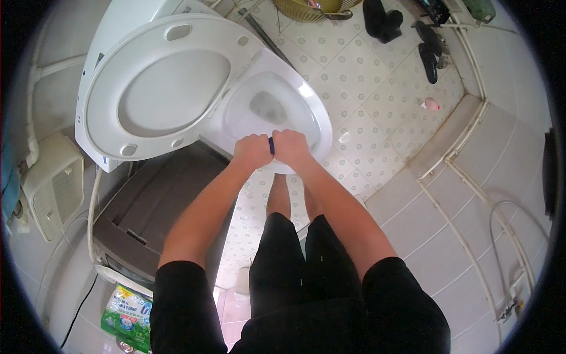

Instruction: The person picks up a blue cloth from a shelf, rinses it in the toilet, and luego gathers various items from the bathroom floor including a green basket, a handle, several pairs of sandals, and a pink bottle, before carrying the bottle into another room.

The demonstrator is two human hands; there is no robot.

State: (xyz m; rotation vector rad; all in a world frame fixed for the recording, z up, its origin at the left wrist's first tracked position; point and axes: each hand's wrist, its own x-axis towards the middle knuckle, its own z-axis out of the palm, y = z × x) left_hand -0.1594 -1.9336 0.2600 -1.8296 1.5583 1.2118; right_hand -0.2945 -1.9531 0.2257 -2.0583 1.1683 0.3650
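Note:
Side by side above the near part of the white toilet bowl (325, 127), my two hands are closed into fists. My left hand (253, 151) and my right hand (290, 147) both grip a small dark blue thing (272, 146), perhaps cloth. Only a short strip of it shows between the fists; the rest is hidden in my fingers. The toilet seat (101, 112) is raised with the lid (174, 88) behind it, to the left of the bowl. Water or a dark drain opening (268, 106) shows at the bottom of the bowl.
A brown-topped appliance (159, 203) stands close on my left, with a green package (127, 318) near it. On the tiled floor lie black shoes (382, 23), dark slippers (428, 56) and a pink bottle (431, 104). A yellowish basin (298, 10) sits far off. Pipes (463, 236) run along the right wall.

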